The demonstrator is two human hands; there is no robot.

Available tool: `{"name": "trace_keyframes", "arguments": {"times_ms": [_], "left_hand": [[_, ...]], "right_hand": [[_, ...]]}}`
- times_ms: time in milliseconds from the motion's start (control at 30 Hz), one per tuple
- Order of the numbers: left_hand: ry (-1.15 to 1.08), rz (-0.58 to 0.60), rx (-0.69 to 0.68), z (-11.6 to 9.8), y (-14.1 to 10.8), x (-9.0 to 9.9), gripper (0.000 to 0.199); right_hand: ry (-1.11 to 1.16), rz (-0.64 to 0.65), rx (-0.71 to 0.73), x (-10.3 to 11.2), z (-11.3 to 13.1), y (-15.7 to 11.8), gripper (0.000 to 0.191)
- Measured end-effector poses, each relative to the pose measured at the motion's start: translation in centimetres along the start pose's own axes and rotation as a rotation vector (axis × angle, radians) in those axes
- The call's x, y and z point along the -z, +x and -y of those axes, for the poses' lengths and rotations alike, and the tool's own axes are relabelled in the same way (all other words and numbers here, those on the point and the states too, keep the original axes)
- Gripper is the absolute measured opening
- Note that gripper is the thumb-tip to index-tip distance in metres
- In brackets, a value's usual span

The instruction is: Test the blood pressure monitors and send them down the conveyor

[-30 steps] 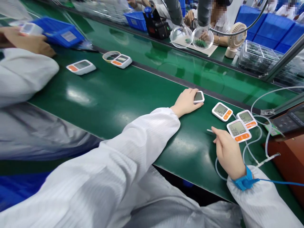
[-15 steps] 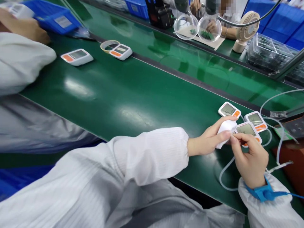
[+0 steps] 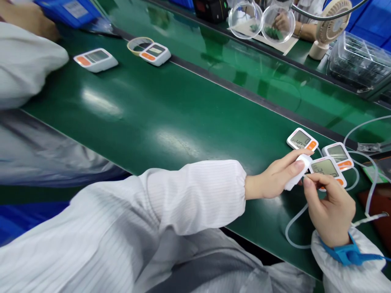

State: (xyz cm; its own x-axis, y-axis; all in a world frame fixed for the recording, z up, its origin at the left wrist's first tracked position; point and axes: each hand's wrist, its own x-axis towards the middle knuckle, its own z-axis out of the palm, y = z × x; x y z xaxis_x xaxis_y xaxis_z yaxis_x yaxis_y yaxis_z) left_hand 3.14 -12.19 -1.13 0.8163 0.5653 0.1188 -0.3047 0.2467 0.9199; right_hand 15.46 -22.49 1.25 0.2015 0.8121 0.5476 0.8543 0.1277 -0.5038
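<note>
My left hand [image 3: 279,175] is closed around a small white monitor [image 3: 297,171], seen mostly from its side. At its lower edge, the thumb and forefinger of my right hand [image 3: 331,209] are pinched together. A translucent tube [image 3: 288,230] loops out below that hand; its end is hidden by the fingers, so what they pinch is unclear. Just beyond the hands lie a monitor with digits [image 3: 301,139], a second monitor [image 3: 337,153] and a third monitor [image 3: 326,167], all white with orange buttons. A blue strap [image 3: 348,252] circles my right wrist.
Farther left on the green bench [image 3: 195,110] are a white monitor [image 3: 97,61], another monitor [image 3: 156,55] and a tape roll [image 3: 133,45]. A co-worker's sleeve [image 3: 27,65] reaches in at left. Tubing [image 3: 371,191] runs along the right. Across the divider stands a fan [image 3: 332,24].
The view has shifted slightly, moving the hands a little right in the picture. The held monitor is tilted differently. My right fingers stay pinched at its edge.
</note>
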Motion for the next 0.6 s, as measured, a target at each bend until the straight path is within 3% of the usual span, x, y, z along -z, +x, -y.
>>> {"name": "trace_keyframes", "arguments": {"times_ms": [600], "left_hand": [[0.064,0.025,-0.061,0.38,-0.05,0.32,0.07]], "right_hand": [[0.027,0.007,-0.003,0.13,0.06,-0.02,0.01]]}}
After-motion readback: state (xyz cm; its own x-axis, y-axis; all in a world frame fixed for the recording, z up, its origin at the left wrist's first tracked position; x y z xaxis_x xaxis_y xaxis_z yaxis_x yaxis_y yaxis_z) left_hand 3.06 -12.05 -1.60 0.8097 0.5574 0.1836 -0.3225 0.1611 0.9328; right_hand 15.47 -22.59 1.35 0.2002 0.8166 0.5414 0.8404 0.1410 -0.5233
